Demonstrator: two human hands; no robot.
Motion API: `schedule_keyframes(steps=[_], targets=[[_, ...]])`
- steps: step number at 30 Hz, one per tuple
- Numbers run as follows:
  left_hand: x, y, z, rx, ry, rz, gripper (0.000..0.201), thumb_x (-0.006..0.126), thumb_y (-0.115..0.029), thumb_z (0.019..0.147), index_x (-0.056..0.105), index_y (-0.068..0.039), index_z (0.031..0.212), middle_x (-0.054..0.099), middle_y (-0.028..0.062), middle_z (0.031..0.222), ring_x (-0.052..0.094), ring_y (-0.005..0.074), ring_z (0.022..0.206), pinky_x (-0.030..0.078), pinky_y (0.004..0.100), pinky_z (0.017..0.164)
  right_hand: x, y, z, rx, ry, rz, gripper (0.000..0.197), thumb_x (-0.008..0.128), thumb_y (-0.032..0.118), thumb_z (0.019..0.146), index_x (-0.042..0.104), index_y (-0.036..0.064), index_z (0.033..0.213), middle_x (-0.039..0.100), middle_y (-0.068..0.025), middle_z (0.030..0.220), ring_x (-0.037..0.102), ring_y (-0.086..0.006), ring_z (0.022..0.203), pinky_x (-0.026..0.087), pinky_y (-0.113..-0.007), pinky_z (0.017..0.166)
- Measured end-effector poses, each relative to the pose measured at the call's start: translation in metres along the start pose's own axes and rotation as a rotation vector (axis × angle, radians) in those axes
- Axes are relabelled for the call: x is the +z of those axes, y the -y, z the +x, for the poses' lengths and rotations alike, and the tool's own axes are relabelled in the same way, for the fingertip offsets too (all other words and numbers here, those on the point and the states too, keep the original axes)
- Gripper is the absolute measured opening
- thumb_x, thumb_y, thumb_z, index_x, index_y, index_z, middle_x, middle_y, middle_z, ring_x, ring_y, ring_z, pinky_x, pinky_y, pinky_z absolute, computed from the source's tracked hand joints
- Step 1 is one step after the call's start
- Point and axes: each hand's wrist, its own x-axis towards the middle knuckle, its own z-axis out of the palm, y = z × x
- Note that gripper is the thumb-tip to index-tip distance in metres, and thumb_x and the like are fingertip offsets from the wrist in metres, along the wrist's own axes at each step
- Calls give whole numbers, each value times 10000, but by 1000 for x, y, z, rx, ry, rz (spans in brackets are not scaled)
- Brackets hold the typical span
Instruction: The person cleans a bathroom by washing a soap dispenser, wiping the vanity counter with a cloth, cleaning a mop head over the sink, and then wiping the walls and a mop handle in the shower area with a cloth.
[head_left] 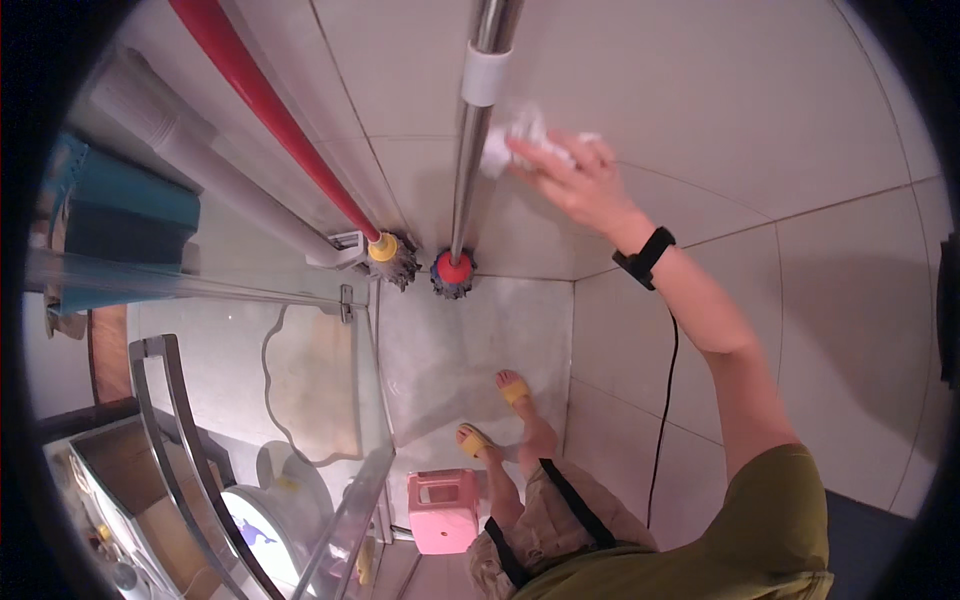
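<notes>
My right hand (580,185), with a black band on its wrist, is raised against the tiled wall (700,90). Its fingers are closed round a crumpled white cloth or tissue (528,128), slightly blurred. Which of the two it is, I cannot tell. Just left of the cloth stands a metal mop pole (465,180) with a white collar (485,78). Its lower end meets a red and blue mop head (453,275) with grey strands. My left hand is out of view.
A red-handled mop (270,110) and a grey-white tube (210,160) lean at the left, near a teal bin (130,220). A glass door with a metal handle (185,440) stands lower left. A pink stool (443,530) is beside my feet. A black cord (662,440) hangs along the wall.
</notes>
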Motion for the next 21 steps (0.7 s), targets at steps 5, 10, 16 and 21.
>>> schedule_keyframes(steps=[5,10,16,21], targets=[[23,-23,-11,-47,21,42,393,533,-184,938,394,59,1215,397,229,1267,446,347,1129,464,478,956,44,29,-17,129,-136,106,359,599,146,773,662,190,1123,536,16,1302,473,-192,1113,380,-326,880],[24,-26,-9,-71,-55,47,465,576,-221,928,385,82,1224,432,234,1261,488,341,1134,485,443,948,124,93,-133,-307,477,134,440,568,116,790,596,162,1226,504,-18,1342,466,-197,1171,405,-331,902],[3,-30,-4,-78,2,192,501,527,-292,943,444,78,1271,434,241,1292,459,349,1177,432,466,1028,61,62,-111,-79,296,139,529,593,140,807,501,179,1327,482,1,1348,501,-204,1116,427,-379,873],[2,-20,7,-124,83,56,578,515,-365,946,399,38,1345,401,228,1344,413,377,1229,366,478,1077,-18,-41,-144,640,-62,-303,517,614,127,830,487,118,1332,438,-139,1401,463,-228,1119,371,-418,915]])
